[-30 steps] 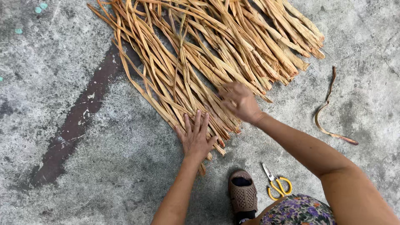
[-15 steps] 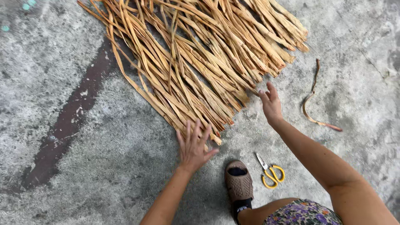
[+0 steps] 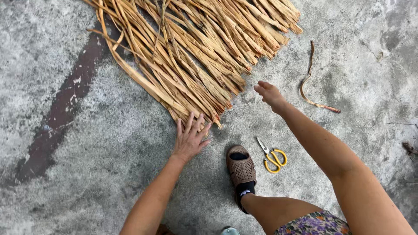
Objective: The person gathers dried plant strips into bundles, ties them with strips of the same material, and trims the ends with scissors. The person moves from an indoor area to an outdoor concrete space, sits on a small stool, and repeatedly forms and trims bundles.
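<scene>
Right hand lifted off dried strips, open, left hand spread, fingertips touching strips

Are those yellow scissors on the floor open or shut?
Shut. The yellow-handled scissors lie flat on the concrete floor beside the brown sandal, their blades together as one narrow point, no hand touching them.

Both arms are bare to the upper arm, with no sleeves, rings, watch or bracelets on the left hand or the right hand. A brown perforated slipper is worn over a dark sock with a pale band. A floral cloth in purple covers the thigh.
</scene>
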